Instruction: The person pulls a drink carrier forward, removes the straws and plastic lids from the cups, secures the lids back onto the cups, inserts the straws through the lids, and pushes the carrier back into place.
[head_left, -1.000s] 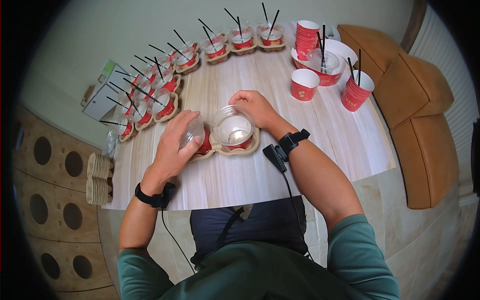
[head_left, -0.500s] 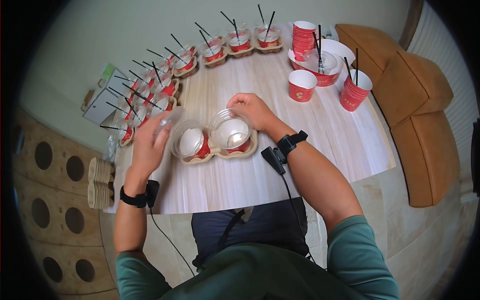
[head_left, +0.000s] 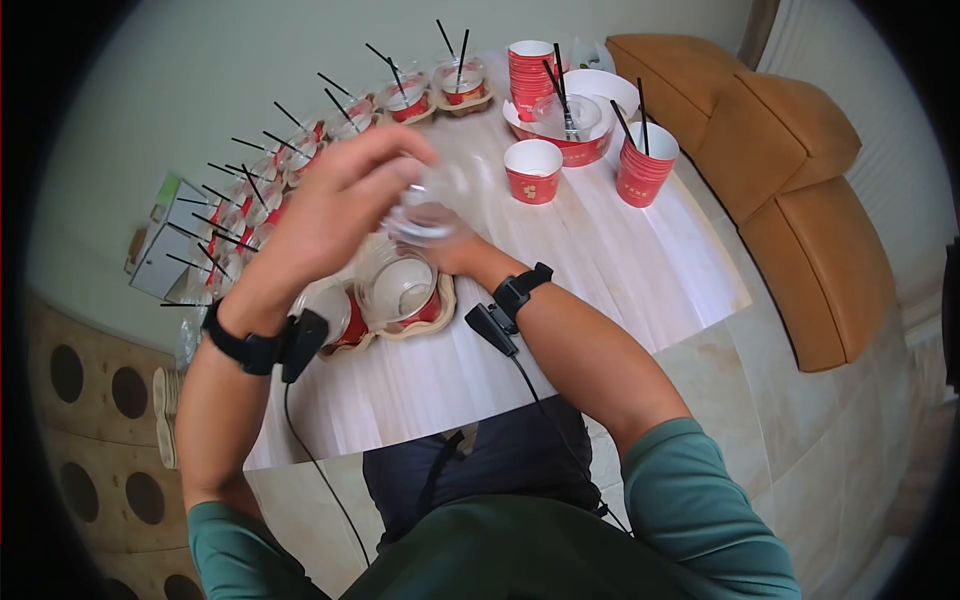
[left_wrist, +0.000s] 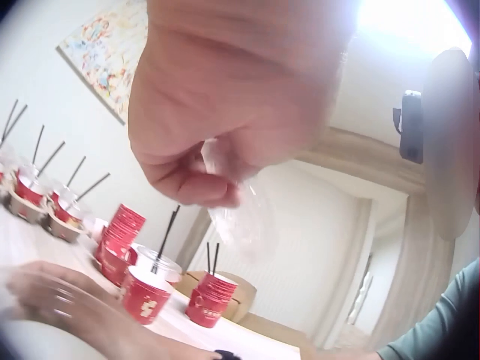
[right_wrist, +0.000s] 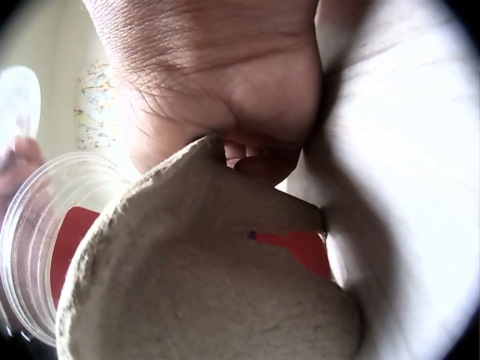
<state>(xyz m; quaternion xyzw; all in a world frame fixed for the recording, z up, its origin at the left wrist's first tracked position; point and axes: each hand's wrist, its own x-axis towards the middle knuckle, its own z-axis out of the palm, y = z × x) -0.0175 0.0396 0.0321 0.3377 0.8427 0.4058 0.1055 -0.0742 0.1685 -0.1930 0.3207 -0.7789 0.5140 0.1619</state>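
My left hand (head_left: 335, 200), blurred, is raised over the near cups and pinches a clear plastic lid (head_left: 428, 225); the left wrist view shows thumb and finger on the clear plastic (left_wrist: 244, 217). Below, a brown two-cup carrier (head_left: 440, 318) holds two red cups, the right one with a clear plastic rim piece (head_left: 372, 290) on top. My right hand (head_left: 462, 252), partly hidden by the lid, is at the carrier's far right side. In the right wrist view, the right hand (right_wrist: 217, 90) holds the carrier's edge (right_wrist: 180, 225) with curled fingers, partly hidden behind it.
Filled carriers with red cups and black straws (head_left: 465, 88) line the table's far and left edges. A single red cup (head_left: 533, 180), a large bowl (head_left: 585, 152) and stacked cups (head_left: 645, 175) stand at the back right. Spare carriers (head_left: 166, 415) are at the left.
My left hand has moved from the left up and right across the cups, carrying the clear lid. The head view has shifted; my right hand remains beside the near carrier.
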